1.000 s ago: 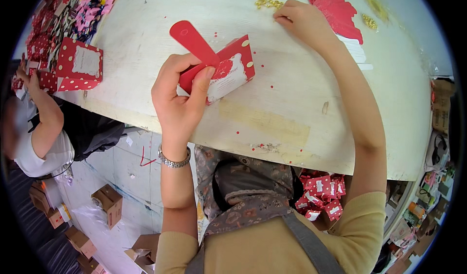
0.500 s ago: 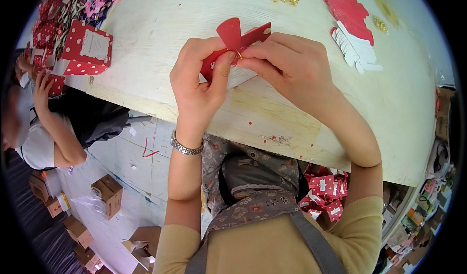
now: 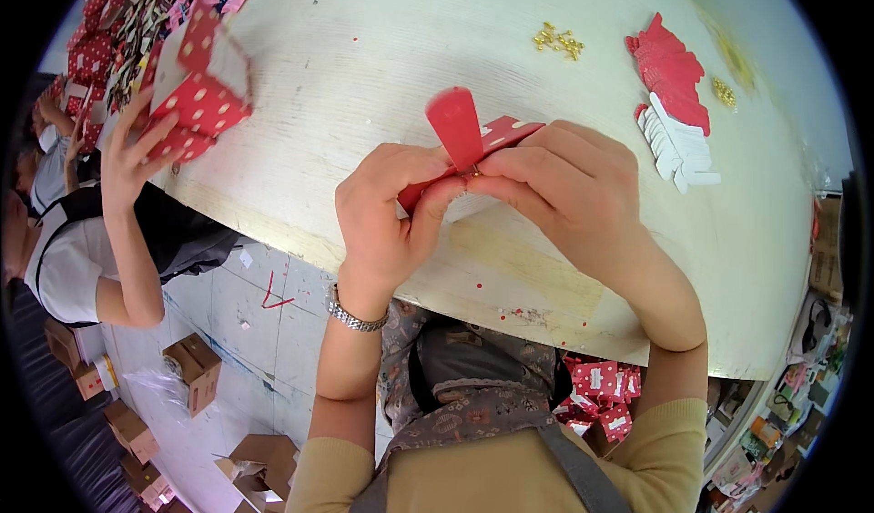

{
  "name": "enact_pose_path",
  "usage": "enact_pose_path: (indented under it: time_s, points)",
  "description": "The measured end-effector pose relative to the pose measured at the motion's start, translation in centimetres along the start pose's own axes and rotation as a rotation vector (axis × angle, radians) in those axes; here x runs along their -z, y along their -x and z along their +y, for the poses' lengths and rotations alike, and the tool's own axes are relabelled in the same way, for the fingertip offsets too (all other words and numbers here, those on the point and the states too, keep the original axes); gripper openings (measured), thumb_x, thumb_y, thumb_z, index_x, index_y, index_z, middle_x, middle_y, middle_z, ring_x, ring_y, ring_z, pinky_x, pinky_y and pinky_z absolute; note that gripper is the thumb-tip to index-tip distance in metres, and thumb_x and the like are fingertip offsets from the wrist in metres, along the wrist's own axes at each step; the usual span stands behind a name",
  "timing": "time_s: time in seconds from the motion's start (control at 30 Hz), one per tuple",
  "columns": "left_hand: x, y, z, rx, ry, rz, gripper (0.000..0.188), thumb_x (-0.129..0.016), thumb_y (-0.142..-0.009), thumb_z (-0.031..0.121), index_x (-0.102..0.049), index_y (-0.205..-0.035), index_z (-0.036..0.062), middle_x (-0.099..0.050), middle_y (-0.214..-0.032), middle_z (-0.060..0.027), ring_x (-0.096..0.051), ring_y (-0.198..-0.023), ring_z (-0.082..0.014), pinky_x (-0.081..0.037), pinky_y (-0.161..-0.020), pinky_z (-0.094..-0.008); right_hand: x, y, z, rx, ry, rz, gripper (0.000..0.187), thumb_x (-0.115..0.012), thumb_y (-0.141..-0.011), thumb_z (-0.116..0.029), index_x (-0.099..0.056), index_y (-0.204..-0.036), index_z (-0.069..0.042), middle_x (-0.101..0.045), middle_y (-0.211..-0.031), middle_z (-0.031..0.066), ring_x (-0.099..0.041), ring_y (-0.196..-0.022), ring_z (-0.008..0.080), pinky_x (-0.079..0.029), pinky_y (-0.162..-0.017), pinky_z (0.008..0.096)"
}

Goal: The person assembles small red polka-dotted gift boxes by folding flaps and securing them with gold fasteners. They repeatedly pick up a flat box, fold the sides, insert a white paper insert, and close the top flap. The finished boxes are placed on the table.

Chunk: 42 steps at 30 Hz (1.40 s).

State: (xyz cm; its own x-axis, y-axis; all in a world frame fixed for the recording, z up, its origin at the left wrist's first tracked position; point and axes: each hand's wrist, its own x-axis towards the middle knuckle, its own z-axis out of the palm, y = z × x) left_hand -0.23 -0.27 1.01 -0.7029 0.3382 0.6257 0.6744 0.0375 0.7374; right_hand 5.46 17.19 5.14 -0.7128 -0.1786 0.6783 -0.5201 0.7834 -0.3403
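Red white-dotted gift box [image 3: 196, 85] left; brown cartons [image 3: 193, 369] below.

red dotted boxes [image 3: 196, 85]: 2 | brass fastener heaps [image 3: 557, 40]: 2 | card cutout stacks [image 3: 669, 71]: 2 | hands [image 3: 387, 213]: 3

- A red card piece with white polka dots [image 3: 492, 144] is being pinched between both hands, hovering just above the pale tabletop [image 3: 364, 67].
- Its plain red tab [image 3: 455, 123] is sticking upward, tilted slightly.
- A small gold fastener [image 3: 472, 171] is sitting at the tab's base, where the fingers [image 3: 435, 194] are meeting.
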Motion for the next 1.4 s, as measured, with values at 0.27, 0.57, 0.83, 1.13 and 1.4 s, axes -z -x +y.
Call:
enact_pose_path:
  time_s: [0.27, 0.57, 0.83, 1.13, 1.4]
  points:
    - [0.5, -0.9, 0.9, -0.050, -0.122, -0.070, 0.022, -0.076, -0.073, 0.006, -0.062, -0.090, 0.0061, -0.066, -0.075, -0.0064, -0.060, -0.060, -0.0207, -0.046, -0.053, -0.0276, 0.1, -1.4, 0.1, -0.061, 0.044, 0.097, 0.024, -0.078, -0.062, -0.020, -0.062, -0.077, -0.010, -0.056, -0.072, -0.0008, -0.053, -0.068, 0.0189, -0.041, -0.064, 0.0304]
    - [4.4, -5.6, 4.3, -0.685, -0.747, -0.179, 0.028, -0.075, -0.059, 0.008, -0.072, -0.086, 0.0126, -0.064, -0.080, 0.0001, -0.062, -0.069, -0.0218, -0.056, -0.068, -0.0347, -1.0, -0.7, 2.1, -0.005, -0.250, 0.075, 0.023, -0.078, -0.065, -0.019, -0.059, -0.076, -0.010, -0.057, -0.074, 0.0010, -0.054, -0.073, 0.0209, -0.043, -0.071, 0.0334]
    - [2.6, -6.9, 5.1, -0.193, -0.563, -0.494, 0.024, -0.067, -0.070, -0.006, -0.070, -0.093, 0.0011, -0.066, -0.088, -0.0101, -0.064, -0.072, -0.0235, -0.054, -0.068, -0.0326, -1.5, 0.0, 2.3, 0.056, -0.242, 0.162, 0.024, -0.073, -0.067, -0.021, -0.054, -0.077, -0.010, -0.054, -0.077, 0.0007, -0.054, -0.076, 0.0189, -0.044, -0.076, 0.0330]
    - [2.3, -5.7, 5.0, 0.394, -0.090, -0.373, 0.019, -0.064, -0.077, -0.008, -0.066, -0.094, -0.0023, -0.067, -0.089, -0.0104, -0.063, -0.080, -0.0173, -0.049, -0.074, -0.0256, -2.1, 0.9, 2.1, -0.026, -0.284, 0.215, 0.020, -0.073, -0.069, -0.023, -0.058, -0.073, -0.010, -0.056, -0.076, 0.0005, -0.052, -0.073, 0.0200, -0.044, -0.075, 0.0346]
    - [2.6, -6.1, 4.7, 0.166, -0.179, -0.446, 0.018, -0.066, -0.074, -0.006, -0.066, -0.091, -0.0001, -0.068, -0.088, -0.0129, -0.066, -0.076, -0.0224, -0.052, -0.068, -0.0284, -1.9, 0.7, 1.9, -0.057, -0.293, 0.182, 0.022, -0.077, -0.067, -0.024, -0.062, -0.073, -0.010, -0.059, -0.078, 0.0011, -0.054, -0.073, 0.0210, -0.046, -0.076, 0.0372]
